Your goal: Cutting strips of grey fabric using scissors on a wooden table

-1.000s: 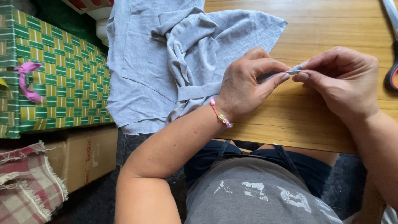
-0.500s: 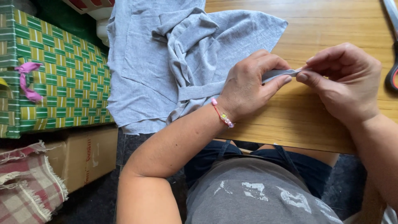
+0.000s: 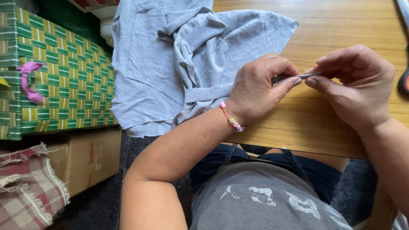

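A narrow grey fabric strip (image 3: 298,77) is pinched between both hands above the wooden table (image 3: 341,25), a little right of the picture's middle. The left hand (image 3: 260,91) closes thumb and forefinger on the strip's left part; the right hand (image 3: 355,87), at 3 o'clock from it, nips the strip's tip with curled fingers. The hands sit just beside each other, fingertips nearly meeting. A red cord bracelet with pale beads (image 3: 230,117) circles the left wrist.

At 10 o'clock from the left hand lies a crumpled grey cloth (image 3: 179,55), spread over the table's left end and hanging past its edge; the left hand's heel rests on it. A dark tool handle (image 3: 404,83) shows at the right edge, at 3 o'clock.

Off the table, at 9 o'clock, stands a green and yellow woven box (image 3: 59,76) with a pink ribbon (image 3: 30,81). Below it, at 8 o'clock, sit a cardboard box (image 3: 93,157) and a red checked cloth (image 3: 25,187).
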